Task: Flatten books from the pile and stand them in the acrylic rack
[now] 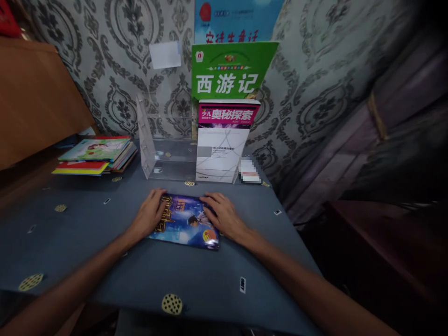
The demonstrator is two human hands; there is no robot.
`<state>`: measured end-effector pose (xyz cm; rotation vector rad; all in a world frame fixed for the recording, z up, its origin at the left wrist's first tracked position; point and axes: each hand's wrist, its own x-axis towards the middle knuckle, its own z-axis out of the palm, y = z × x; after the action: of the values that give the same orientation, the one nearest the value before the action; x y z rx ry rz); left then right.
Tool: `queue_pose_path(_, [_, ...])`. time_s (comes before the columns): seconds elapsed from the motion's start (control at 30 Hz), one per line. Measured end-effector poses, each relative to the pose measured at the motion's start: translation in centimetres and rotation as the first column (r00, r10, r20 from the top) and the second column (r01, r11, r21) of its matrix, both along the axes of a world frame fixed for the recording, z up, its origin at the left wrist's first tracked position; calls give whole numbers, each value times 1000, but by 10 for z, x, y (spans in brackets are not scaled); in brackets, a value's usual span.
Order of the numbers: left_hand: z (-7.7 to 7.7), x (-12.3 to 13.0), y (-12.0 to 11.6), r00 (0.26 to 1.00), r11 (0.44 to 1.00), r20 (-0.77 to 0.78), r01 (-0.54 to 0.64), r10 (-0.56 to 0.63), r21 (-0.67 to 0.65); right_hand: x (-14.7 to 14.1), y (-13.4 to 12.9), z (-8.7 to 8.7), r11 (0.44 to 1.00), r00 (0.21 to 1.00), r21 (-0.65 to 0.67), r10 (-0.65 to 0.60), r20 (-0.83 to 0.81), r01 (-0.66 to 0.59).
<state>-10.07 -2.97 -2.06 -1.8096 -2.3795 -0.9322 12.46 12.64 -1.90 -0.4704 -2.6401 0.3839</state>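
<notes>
A blue book [185, 226] with a pictured figure on its cover lies flat and sideways on the grey-blue tablecloth. My left hand [151, 212] grips its left edge, fingers over the top corner. At the opposite edge my right hand [226, 215] holds on, fingertips on the cover. Behind the book stands a clear tiered rack [171, 158]. On its right side a white and magenta book [221, 147], a green book [229, 70] and a light blue book [238, 18] stand upright, one behind another.
A stack of books [94, 151] lies at the back left, near a brown wooden panel [38, 98]. A small pale item [249, 170], partly pixelated, is right of the rack. Patterned wallpaper backs the table [87, 210]; a curtain [343, 135] hangs at the right.
</notes>
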Motion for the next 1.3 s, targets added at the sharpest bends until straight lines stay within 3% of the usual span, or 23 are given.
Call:
queue_pose_path(0.1, [0,21,20,998,998,2,65,-65,-14,19,11,8,993,992,53,-110,57,107])
queue_pose_path(0.23, [2,37,33,987,994,-133,85,-93,-64,23,6,22,980,977,112,-180,118,167])
queue_pose_path(0.43, [-1,32,31,961,990,-248,106,-125,-89,-22,-44,26,992,985,-68,119,124,-111])
queue_pose_path(0.57, [5,29,29,953,980,-256,127,-163,-151,-38,-57,23,981,974,-140,160,160,-138])
queue_pose_path(0.77, [15,34,30,940,976,-302,104,-159,-193,-12,-43,21,989,967,-123,110,230,-84])
queue_pose_path(1.1, [23,38,30,932,962,-328,67,-155,-264,34,-17,4,990,980,-40,-126,154,133])
queue_pose_path(1.3, [27,38,25,919,959,-360,58,-159,-277,40,-11,3,989,984,-56,-127,123,135])
